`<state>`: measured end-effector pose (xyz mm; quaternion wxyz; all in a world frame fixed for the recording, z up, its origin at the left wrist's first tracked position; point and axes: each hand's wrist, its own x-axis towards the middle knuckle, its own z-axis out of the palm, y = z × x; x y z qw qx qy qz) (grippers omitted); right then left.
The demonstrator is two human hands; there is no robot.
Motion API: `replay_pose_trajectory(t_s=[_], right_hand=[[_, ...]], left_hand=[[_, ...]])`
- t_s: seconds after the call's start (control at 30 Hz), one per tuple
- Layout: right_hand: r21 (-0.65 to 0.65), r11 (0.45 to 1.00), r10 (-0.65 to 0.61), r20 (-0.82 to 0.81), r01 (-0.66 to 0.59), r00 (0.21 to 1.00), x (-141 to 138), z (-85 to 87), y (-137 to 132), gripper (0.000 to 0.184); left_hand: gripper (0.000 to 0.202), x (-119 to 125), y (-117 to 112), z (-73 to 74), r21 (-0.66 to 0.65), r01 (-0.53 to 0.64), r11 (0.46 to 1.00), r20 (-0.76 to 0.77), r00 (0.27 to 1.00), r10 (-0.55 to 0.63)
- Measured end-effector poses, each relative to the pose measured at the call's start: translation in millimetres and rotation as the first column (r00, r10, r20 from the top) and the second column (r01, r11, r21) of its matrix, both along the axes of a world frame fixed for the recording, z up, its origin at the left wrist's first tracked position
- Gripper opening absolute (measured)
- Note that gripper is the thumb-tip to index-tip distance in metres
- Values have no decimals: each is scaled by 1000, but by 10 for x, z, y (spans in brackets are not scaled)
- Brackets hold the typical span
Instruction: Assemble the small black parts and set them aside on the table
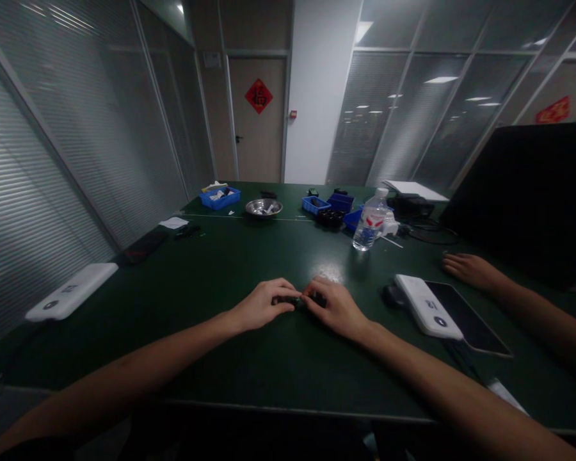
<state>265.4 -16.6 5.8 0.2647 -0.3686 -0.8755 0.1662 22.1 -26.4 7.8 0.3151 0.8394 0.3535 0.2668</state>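
My left hand (pixel 267 302) is closed in a pinch around a small dark part (pixel 288 299), just above the green table. Opposite it, my right hand (pixel 333 306) has its fingers bent and pressed together, meeting the part's right end. The fingertips of both hands nearly touch. Something dark also shows under the right fingers, too shadowed to name. The part's exact kind cannot be made out.
A water bottle (pixel 370 221) stands beyond my right hand. Nearer are a white power bank (pixel 427 306) and a phone (pixel 465 317), with another person's hand (pixel 473 269) beside a black monitor. A metal bowl (pixel 264 208) and blue trays (pixel 219 200) sit farther back. Another white power bank (pixel 72 291) lies left.
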Motion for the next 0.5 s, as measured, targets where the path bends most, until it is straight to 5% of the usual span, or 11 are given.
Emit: replay_pose_trajectory(t_s=[0.5], right_hand=[[105,994,-48,200,27,979,15,31,-6,13]], left_hand=[[39,3,-55,2,64,101,993,-90,991,-95]])
